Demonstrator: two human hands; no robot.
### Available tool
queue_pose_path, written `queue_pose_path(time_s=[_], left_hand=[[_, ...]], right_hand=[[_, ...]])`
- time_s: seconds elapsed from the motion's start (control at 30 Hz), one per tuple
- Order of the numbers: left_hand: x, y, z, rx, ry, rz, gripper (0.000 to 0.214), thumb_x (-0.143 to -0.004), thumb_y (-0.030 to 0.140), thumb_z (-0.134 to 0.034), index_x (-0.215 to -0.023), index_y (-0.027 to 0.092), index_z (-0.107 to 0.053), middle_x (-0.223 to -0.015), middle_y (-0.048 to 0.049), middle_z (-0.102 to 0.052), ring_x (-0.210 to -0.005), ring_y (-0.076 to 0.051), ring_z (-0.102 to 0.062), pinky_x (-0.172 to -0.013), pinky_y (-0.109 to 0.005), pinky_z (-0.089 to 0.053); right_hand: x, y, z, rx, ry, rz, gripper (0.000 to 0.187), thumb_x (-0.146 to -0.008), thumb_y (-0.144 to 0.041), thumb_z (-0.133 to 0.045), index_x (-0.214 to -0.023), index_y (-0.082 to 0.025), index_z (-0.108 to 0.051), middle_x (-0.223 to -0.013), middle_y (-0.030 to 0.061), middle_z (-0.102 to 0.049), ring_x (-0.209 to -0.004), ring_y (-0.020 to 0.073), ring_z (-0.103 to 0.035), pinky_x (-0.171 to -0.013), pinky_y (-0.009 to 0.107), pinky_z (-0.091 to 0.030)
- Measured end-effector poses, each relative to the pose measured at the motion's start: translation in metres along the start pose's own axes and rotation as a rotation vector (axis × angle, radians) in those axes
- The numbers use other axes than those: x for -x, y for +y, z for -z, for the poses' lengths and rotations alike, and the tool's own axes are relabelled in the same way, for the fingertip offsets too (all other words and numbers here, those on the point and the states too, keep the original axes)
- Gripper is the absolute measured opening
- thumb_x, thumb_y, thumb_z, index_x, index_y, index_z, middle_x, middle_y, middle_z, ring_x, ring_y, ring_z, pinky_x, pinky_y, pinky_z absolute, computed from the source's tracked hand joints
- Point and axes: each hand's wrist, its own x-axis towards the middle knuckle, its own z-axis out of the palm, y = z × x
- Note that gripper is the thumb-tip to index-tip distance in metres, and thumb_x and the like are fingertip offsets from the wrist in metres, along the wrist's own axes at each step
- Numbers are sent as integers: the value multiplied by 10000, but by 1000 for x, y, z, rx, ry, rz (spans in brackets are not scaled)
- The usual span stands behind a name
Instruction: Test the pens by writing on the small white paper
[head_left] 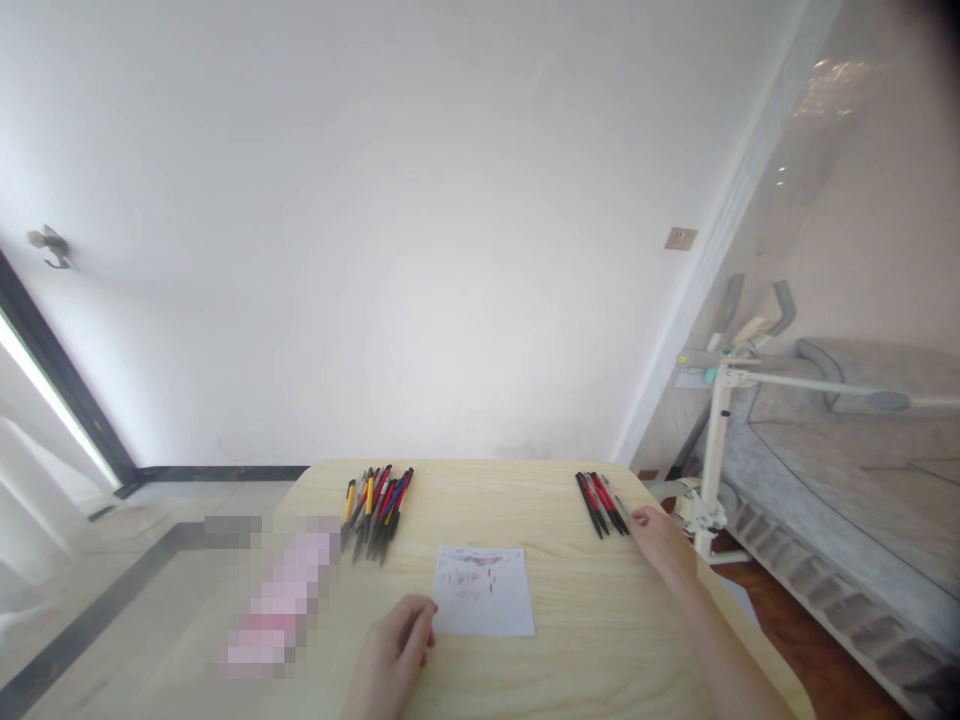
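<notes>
My right hand [654, 535] is at the right side of the table, its fingertips pinched on the near end of a grey pen [613, 492]. That pen lies at the right end of a row of several black and red pens [596, 503], tips toward me. Loosely curled, my left hand [401, 635] rests by the left edge of a white sheet of paper [491, 610]; nothing shows in its fingers. Coloured scribbles and short marks cover the upper part of the sheet. At the far left lies a pile of pens [375, 510] in yellow, red, blue, grey and black.
The pale wooden table [480, 500] has rounded corners and stands close to a white wall [465, 250]. A pixelated pink shape [281, 595] is at its left. To the right stand a white exercise machine [716, 440] and a grey sofa [862, 470].
</notes>
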Motion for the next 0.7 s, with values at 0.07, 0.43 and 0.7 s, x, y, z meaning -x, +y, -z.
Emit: queue_pose_path(time_s=[0.07, 0.43, 0.7], left_hand=[[0, 2, 0, -5, -3, 2, 282, -826, 409, -412, -775, 184, -573, -586, 12, -571, -514, -132, -535, -535, -222, -416], [0, 15, -1, -23, 37, 23, 336, -782, 482, -433, -737, 187, -586, -554, 12, -568, -493, -140, -533, -512, -230, -421], [0, 12, -1, -46, 34, 36, 356, -772, 508, -430, -720, 194, -588, -544, 14, -568, -487, -140, -534, -510, -229, -427]], right_hand=[[-1, 0, 0, -10, -1, 1, 255, -760, -353, -446, -841, -228, -653, -864, 70, -680, -815, 231, -613, -638, 283, -411], [-7, 3, -4, -59, -9, 7, 262, -765, -336, -423, -820, -229, -656, -862, 59, -679, -816, 217, -611, -667, 273, -408], [-11, 6, -4, -98, -36, 46, 255, -751, -312, -464, -897, -208, -645, -883, 57, -678, -790, 203, -612, -636, 249, -399]])
